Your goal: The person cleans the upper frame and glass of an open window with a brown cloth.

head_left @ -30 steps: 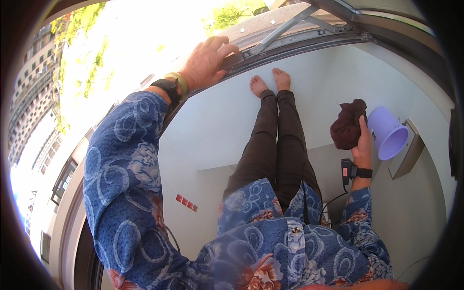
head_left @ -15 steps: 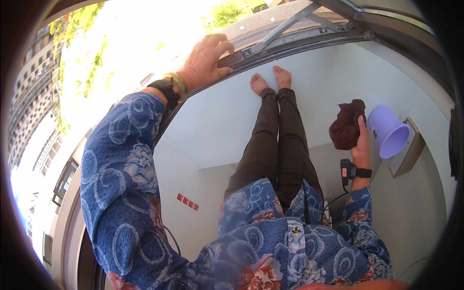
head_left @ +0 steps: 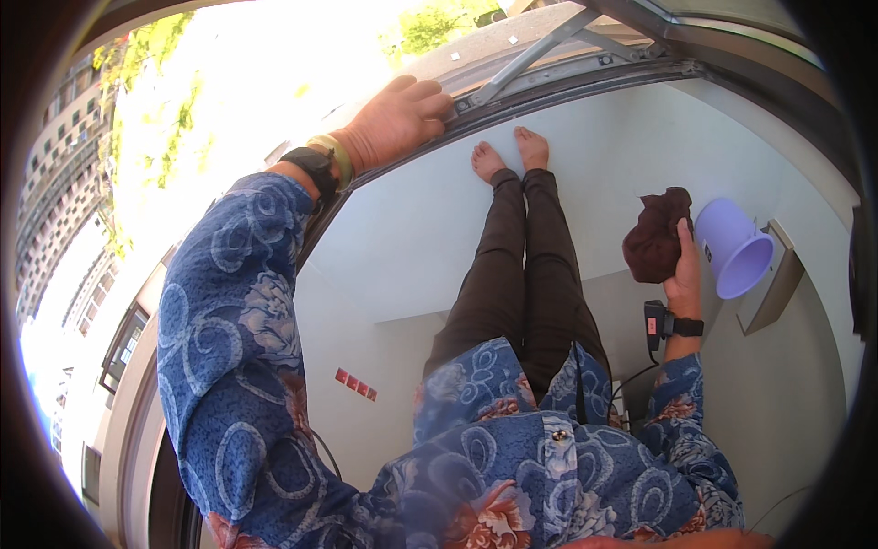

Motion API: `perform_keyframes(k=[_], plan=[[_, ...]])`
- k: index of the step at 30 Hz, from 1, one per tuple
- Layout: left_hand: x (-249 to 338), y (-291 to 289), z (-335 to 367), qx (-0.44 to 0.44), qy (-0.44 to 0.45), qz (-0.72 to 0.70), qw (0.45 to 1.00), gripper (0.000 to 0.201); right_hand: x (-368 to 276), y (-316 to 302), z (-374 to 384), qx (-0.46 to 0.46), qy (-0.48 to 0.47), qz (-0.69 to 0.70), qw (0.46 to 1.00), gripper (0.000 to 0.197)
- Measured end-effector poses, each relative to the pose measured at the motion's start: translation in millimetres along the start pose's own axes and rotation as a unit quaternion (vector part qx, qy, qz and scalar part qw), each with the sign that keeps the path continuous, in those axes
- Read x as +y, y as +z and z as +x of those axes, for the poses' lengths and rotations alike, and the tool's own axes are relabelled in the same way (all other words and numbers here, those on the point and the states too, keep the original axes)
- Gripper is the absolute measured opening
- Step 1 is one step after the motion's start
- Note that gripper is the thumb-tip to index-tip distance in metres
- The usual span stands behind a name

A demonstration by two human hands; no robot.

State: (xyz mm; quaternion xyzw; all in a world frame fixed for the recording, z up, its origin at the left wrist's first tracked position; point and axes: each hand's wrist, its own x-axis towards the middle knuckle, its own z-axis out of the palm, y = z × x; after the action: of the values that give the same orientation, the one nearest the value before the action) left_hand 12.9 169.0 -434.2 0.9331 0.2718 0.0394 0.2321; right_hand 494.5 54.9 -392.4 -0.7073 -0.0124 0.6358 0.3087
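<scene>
My left hand is closed over the inner edge of the window frame, its fingers curled toward the outer side. What lies under the palm is hidden. Out to the right, my right hand holds a bunched dark maroon cloth, with the thumb along its side. Just beyond the cloth is a light purple bucket, apart from it. A metal stay arm spans the open window to the right of my left hand.
My bare feet rest on a pale surface close to the frame. A box-like ledge is beside the bucket. Several red squares mark the lower left. Outside the window are buildings and trees.
My left hand has shifted slightly right along the frame and closed its fingers, covering a dark fitting that showed before. The right hand and cloth have stayed put.
</scene>
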Motion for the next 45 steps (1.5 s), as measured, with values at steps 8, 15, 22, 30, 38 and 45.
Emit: perform_keyframes(k=[8,15,22,30,38,45], plan=[[7,4,5,-0.097,0.024,0.089,0.991,0.004,-8,10,-9,0.003,0.008,0.001,1.0,0.048],[-5,-24,47,-0.138,-0.222,0.069,0.963,0.025,-26,29,-20,-0.164,-0.002,0.126,0.978,0.054],[-24,-16,80,0.059,-0.377,-0.013,0.924,0.018,-58,106,4,-0.162,-0.308,-0.243,0.905,0.045],[38,41,24,0.182,-0.644,-0.033,0.742,0.033,-72,195,48,-0.072,-0.5,-0.646,0.572,0.034],[56,77,-21,0.171,-0.618,0.095,0.761,0.039,-73,214,61,-0.147,-0.534,-0.714,0.429,0.024],[58,75,-16,0.256,-0.585,0.068,0.766,0.032,-29,238,35,-0.212,-0.515,-0.648,0.519,0.029]])
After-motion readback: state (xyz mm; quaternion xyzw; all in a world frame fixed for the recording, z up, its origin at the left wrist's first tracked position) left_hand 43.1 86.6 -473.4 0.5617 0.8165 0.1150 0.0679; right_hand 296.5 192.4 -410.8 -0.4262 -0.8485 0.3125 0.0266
